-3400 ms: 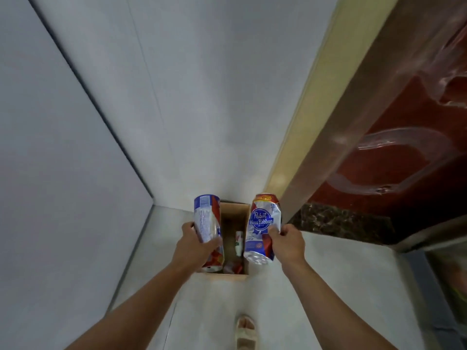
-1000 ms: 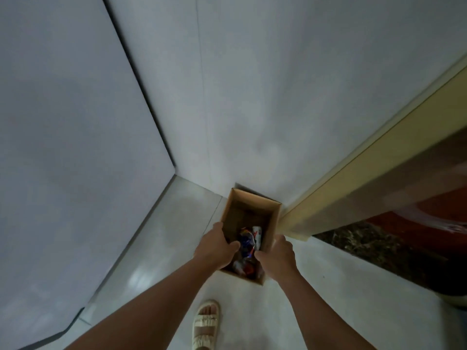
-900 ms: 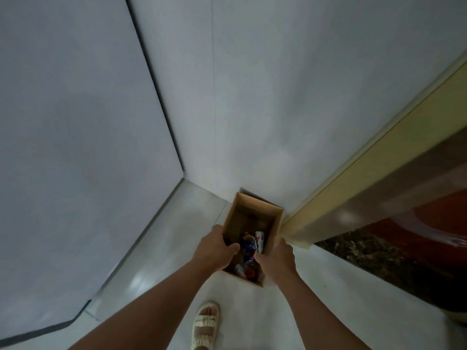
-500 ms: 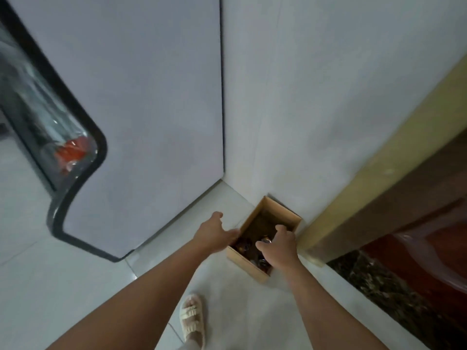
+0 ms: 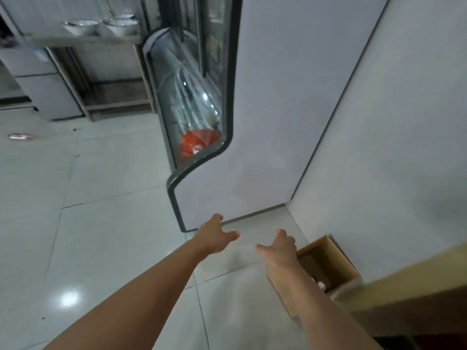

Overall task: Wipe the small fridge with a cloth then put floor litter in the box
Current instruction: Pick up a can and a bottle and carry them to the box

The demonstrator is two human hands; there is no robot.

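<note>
Now | left hand grip: loose, empty | right hand grip: loose, empty, beside box

— What's the room like?
— Pale glossy floor tiles catching a light glare, plain white wall — and a shelf unit with bowls behind.

The light is dim, cool and even, with soft shadows only. A round glare spot shines on the glossy floor tiles at lower left, and reflections streak the display fridge's curved glass front. Wide-angle distortion bends straight edges toward the frame borders. Motion blur smears the shelf of bowls and the cardboard box.
</note>
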